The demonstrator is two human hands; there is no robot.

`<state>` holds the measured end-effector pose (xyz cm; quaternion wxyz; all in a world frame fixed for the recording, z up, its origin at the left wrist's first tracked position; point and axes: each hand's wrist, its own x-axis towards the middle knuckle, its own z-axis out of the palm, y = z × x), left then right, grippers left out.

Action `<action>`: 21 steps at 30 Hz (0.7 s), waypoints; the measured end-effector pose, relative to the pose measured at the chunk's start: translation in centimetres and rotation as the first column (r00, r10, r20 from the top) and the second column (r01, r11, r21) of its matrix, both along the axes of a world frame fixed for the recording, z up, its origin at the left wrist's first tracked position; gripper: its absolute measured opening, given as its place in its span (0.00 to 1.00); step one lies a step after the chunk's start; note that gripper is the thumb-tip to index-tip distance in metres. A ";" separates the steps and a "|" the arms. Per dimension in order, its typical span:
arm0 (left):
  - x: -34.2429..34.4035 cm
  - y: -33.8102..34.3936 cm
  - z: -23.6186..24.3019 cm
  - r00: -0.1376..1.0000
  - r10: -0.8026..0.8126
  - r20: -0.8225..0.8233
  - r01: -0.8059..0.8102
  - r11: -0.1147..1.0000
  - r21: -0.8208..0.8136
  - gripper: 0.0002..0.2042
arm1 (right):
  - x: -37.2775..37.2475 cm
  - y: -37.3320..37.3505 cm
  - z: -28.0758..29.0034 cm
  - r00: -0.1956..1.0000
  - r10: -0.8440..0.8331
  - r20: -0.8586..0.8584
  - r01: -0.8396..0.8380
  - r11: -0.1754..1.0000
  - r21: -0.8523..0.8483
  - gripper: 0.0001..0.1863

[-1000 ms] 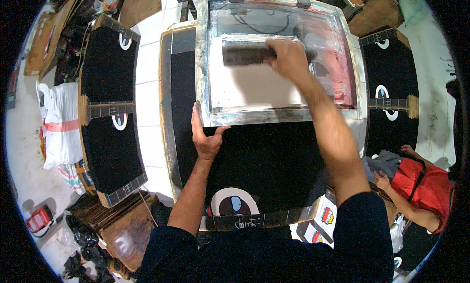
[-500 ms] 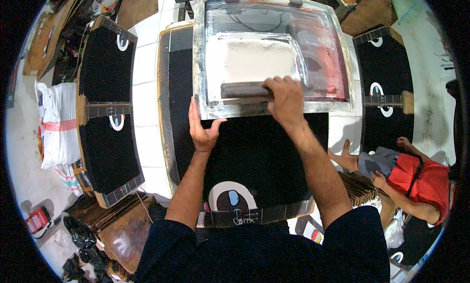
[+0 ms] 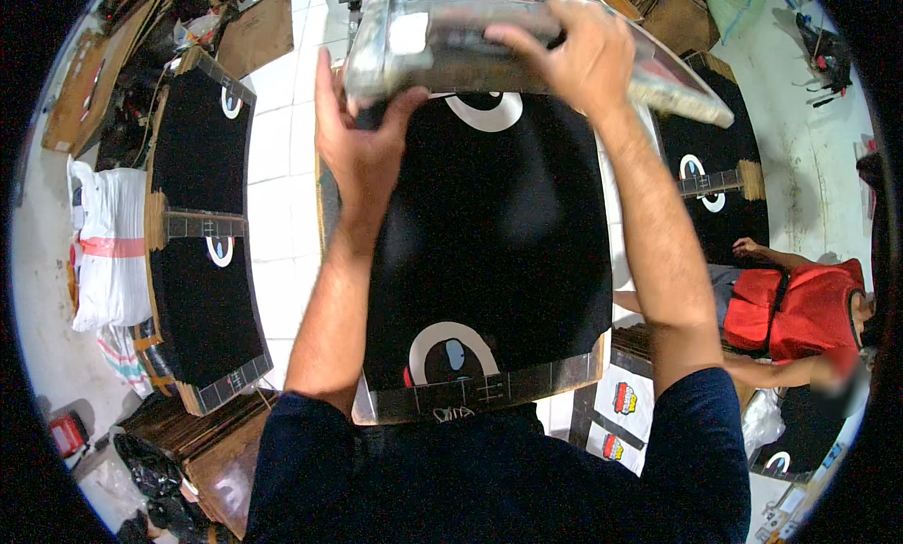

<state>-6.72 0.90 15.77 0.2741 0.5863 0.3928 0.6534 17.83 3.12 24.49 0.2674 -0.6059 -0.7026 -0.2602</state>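
Note:
A screen-printing frame is tilted up at the far side, its near edge raised and blurred by motion. My left hand grips its near left corner, with the thumb and fingers on either side. My right hand is closed on a dark squeegee over the mesh; the squeegee is smeared and partly hidden by the fingers. Black fabric lies flat on the board below. On it are a white ring-shaped eye print beneath the frame and another eye print at the near end.
Boards with black printed cloth stand at left and right. A person in a red top is at the right. A white sack stands at far left, and printed white sheets lie near right.
The frame's near edge has risen from the cloth, baring the far eye print. Both hands have moved up and away with the frame and squeegee. The person at right has shifted.

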 end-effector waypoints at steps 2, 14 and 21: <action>-2.6 1.9 -0.3 0.988 -0.091 0.128 0.090 0.996 0.014 0.46 | 0.1 1.6 4.6 0.990 0.038 -0.136 -0.054 0.992 -0.115 0.44; -29.7 -37.5 -44.4 0.811 -0.525 -0.256 -0.209 0.148 -0.967 0.23 | 0.8 9.1 13.4 0.984 -0.159 -0.078 0.132 0.953 -0.271 0.44; -23.7 -52.7 -46.2 0.927 -0.234 -0.293 -0.261 0.159 -0.952 0.22 | 2.0 10.4 13.3 0.977 -0.146 -0.158 0.074 0.917 -0.392 0.45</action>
